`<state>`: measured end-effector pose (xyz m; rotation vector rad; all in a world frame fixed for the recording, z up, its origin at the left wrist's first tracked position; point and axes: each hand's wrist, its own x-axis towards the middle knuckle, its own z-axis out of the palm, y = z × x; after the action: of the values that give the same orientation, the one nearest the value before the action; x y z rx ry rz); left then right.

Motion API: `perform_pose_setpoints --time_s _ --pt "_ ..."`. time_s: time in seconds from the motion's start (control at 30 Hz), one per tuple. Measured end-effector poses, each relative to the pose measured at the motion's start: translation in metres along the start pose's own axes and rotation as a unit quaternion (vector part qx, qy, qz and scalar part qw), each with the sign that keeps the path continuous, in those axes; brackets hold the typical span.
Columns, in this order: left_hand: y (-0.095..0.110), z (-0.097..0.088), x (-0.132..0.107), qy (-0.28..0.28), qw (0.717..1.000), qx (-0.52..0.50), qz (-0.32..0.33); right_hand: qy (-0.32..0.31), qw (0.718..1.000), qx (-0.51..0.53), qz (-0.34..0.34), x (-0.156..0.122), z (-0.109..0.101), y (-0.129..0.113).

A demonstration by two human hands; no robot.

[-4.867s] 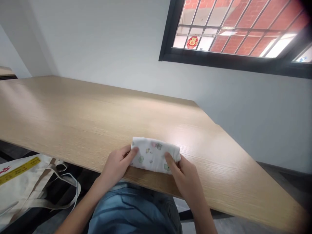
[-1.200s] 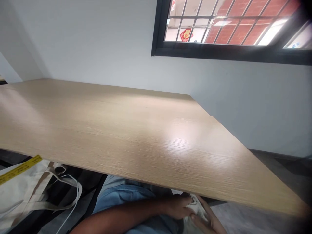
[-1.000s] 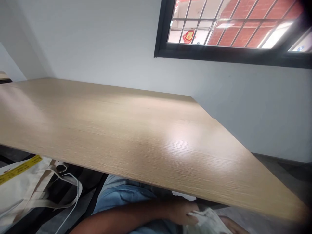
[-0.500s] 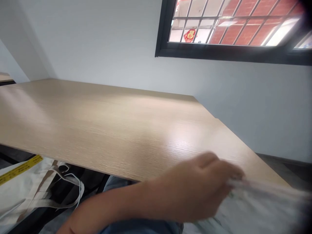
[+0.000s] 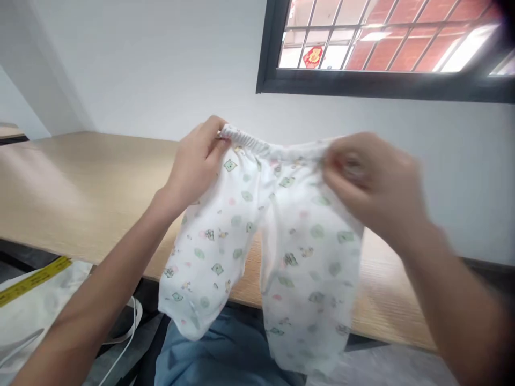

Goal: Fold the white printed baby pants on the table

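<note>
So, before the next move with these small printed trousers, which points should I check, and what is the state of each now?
1. Left hand pinches the waistband at its left end: ok.
2. Right hand grips the other end: cannot tell, it is blurred.
3. Trousers unfolded, both legs hanging free: ok.
4. Waistband stretched level between the hands: ok.
5. Table bare behind the trousers: ok.
6. Leg ends free of the table edge: ok, they hang in front of it, over the lap.
</note>
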<state>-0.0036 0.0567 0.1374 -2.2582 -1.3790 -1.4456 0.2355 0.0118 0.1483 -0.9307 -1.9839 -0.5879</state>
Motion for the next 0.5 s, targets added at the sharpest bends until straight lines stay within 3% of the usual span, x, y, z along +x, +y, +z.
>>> perform_pose_setpoints --time_s 0.07,0.17,0.27,0.4,0.5 --pt "-0.025 0.022 0.014 -0.068 0.996 0.043 -0.037 -0.054 0.999 0.002 -0.004 0.012 0.036 0.019" --pt "-0.057 0.060 0.028 -0.161 0.978 0.084 -0.100 -0.157 0.986 0.008 0.057 0.010 0.093 0.054" --pt "-0.080 0.096 0.030 -0.200 0.964 0.104 -0.140 -0.266 0.957 -0.032 0.115 0.000 0.141 0.078" --pt "-0.099 0.130 0.019 -0.220 0.951 0.126 -0.177 -0.336 0.933 -0.037 0.124 -0.016 0.183 0.088" --pt "-0.101 0.140 0.008 -0.211 0.950 0.145 -0.180 -0.367 0.922 -0.026 0.123 -0.029 0.196 0.091"
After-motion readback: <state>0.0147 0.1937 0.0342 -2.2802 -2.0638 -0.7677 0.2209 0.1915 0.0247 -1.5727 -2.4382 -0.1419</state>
